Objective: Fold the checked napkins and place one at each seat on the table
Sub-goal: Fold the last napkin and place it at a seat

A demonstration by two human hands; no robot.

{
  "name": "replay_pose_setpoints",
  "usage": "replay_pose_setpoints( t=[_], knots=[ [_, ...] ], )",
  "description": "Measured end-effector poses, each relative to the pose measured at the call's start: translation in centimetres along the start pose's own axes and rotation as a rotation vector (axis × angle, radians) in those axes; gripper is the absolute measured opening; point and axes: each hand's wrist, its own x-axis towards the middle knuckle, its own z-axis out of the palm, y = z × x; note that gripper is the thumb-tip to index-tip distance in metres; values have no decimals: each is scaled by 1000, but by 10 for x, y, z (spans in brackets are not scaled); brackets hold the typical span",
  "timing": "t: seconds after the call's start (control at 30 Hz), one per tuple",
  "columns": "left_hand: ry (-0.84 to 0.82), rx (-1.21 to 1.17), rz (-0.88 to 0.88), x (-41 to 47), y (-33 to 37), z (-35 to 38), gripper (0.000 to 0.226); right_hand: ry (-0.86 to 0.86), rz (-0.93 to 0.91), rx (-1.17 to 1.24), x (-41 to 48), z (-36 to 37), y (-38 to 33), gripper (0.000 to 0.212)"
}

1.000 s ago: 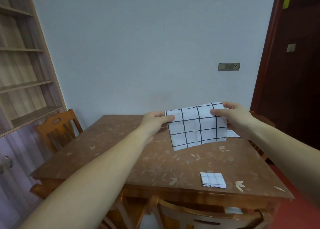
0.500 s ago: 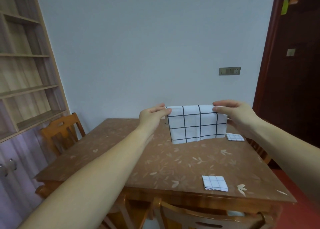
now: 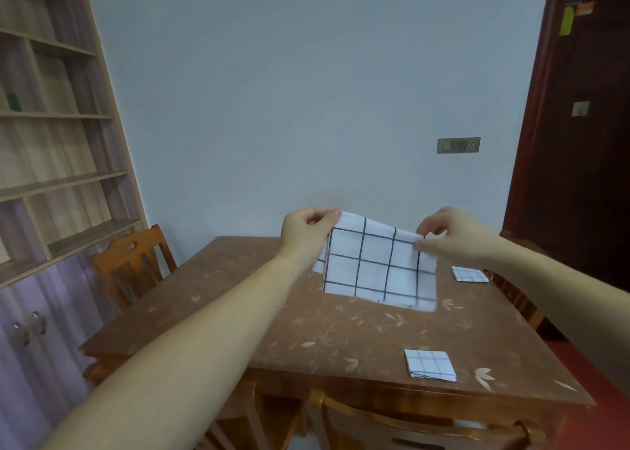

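Observation:
A white napkin with dark checks (image 3: 378, 269) hangs in the air over the far half of the brown table (image 3: 341, 333). My left hand (image 3: 306, 233) pinches its upper left corner and my right hand (image 3: 450, 233) pinches its upper right corner. The cloth droops between them, its lower edge close to the tabletop. One folded checked napkin (image 3: 430, 363) lies near the table's front right edge. Another folded napkin (image 3: 469, 274) lies at the right side, beyond my right forearm.
A wooden chair (image 3: 133, 262) stands at the table's left side, and a chair back (image 3: 409, 429) shows at the near edge. Another chair (image 3: 514, 293) sits at the right. Shelving (image 3: 51, 163) fills the left wall; a dark door (image 3: 579, 143) is at right.
Both hands have kept hold of the napkin's top corners. The cloth now sags lower and slants down to the right, hanging longer towards the tabletop. The camera has tilted slightly.

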Motion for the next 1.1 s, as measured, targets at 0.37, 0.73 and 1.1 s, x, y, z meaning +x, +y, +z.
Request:
replay_pose_setpoints(
  t=[0.37,0.73,1.1],
  knots=[
    [-309,118,-2,-20,13,13,14,-36,-316,5,-7,20,-53,45],
    [-501,350,7,-11,8,1,17,-118,-185,257,-5,12,-31,41],
    [-495,459,67,-6,2,10,6,-79,-317,69,-7,6,-38,13]
  ],
)
